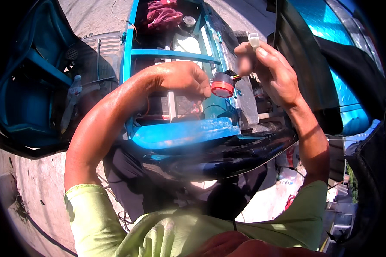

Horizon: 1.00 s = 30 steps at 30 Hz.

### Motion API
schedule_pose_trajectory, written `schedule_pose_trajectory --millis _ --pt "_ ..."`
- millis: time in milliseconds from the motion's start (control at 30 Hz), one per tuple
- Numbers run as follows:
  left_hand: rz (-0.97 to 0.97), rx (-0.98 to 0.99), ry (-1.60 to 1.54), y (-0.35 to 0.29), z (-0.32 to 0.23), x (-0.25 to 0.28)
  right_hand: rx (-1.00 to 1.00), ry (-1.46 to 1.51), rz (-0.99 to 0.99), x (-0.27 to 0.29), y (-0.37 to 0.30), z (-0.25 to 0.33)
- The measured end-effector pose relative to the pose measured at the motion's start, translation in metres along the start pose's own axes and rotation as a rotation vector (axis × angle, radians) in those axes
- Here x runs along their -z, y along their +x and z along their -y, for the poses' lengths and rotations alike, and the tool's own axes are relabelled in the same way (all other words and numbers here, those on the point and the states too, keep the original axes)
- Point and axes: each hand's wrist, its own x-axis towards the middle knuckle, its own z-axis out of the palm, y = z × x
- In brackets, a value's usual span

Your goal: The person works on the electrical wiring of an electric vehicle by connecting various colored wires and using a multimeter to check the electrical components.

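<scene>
My left hand (185, 80) is curled, its fingertips against the left side of a small round buzzer (223, 85) with a red ring, a pale face and a black back. Short coloured wires, one of them yellow, come off the buzzer's back toward my right hand (275, 70). Between its thumb and forefinger, that hand pinches a white plastic connector (253, 40), held up and apart from the buzzer. Both hands are over the open blue frame (176, 54) of a vehicle. The tips of my left fingers are partly hidden.
A blue front crosspiece (184, 132) and a black curved fender (210, 160) are just before my body. Dark red cloth (163, 15) lies inside the frame's far end. At left, a clear bottle (74, 88) rests beside a blue-and-black body shell (19, 85); blue panels (351, 111) stand at right.
</scene>
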Motion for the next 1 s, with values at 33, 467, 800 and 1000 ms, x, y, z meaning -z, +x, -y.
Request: schedule_pose_trajectory --millis 33,467,800,1000 --pt "-0.045 -0.015 0.091 0.002 0.000 -0.001 -0.015 -0.005 -0.012 0.002 0.001 0.001" --pt "0.091 -0.038 0.945 0.043 -0.017 -0.048 -0.030 -0.093 -0.199 0.004 0.005 -0.008" --pt "0.130 -0.085 0.894 0.033 -0.016 -0.040 -0.061 -0.088 -0.076 0.022 0.018 -0.020" --pt "-0.013 -0.261 0.781 0.031 -0.017 -0.003 -0.054 -0.070 -0.021 0.057 0.057 -0.036"
